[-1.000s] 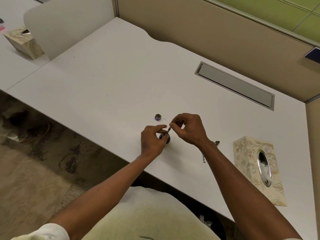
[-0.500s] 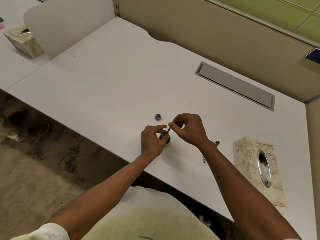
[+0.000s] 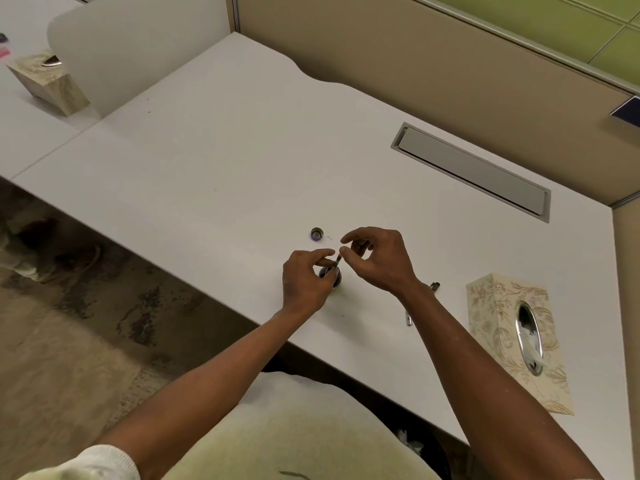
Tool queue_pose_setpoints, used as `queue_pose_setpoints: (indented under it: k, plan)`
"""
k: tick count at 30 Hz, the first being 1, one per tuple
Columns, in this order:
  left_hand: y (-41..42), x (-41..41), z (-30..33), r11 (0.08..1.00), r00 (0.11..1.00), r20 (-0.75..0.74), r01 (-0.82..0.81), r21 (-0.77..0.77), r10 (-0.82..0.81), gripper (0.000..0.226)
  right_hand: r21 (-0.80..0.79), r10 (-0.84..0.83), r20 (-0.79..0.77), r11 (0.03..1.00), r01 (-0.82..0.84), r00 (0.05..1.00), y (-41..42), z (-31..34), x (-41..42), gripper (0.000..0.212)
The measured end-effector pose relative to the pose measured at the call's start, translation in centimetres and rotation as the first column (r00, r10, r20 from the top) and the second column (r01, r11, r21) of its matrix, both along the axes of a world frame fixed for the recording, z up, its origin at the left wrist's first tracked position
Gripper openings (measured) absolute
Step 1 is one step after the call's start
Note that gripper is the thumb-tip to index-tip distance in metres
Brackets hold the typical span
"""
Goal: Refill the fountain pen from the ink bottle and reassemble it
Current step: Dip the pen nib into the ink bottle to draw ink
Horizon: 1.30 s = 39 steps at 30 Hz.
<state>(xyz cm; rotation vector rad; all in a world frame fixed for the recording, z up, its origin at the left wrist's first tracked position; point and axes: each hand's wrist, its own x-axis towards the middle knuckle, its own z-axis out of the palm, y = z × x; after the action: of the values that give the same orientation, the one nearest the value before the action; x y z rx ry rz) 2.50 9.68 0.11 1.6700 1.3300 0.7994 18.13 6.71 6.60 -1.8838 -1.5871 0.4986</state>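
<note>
A small dark ink bottle [image 3: 335,278] stands on the white desk [image 3: 214,161] near its front edge. My left hand [image 3: 304,280] is wrapped around the bottle. A thin pen part with a red end [image 3: 338,259] sticks up at a slant out of the bottle's mouth, by my left index fingertip. Just to the right hovers my right hand [image 3: 379,261], with its index finger lifted and its thumb beside the red end, fingers apart. The bottle's cap [image 3: 317,234] lies behind the bottle. Two metal pen pieces [image 3: 409,319] [image 3: 434,285] lie by my right forearm, partly hidden.
A patterned tissue box [image 3: 502,327] lies at the right of the desk. A grey cable hatch [image 3: 471,171] is set into the desk at the back. A wood-look box [image 3: 52,86] sits on the neighbouring desk, far left. The desk's front edge runs just below my hands.
My right fingers, pinched on the red end of the pen part before, have spread apart. My left hand and the bottle have stayed in place.
</note>
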Motion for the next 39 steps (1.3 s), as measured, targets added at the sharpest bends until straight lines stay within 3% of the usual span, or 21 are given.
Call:
queue_pose_setpoints:
  k: [39]
  plan:
    - [0.04, 0.27, -0.06, 1.000, 1.000, -0.010, -0.006, 0.009, 0.006, 0.033, -0.003, -0.009, 0.037, 1.000, 0.009, 0.999, 0.34, -0.13, 0.04, 0.006]
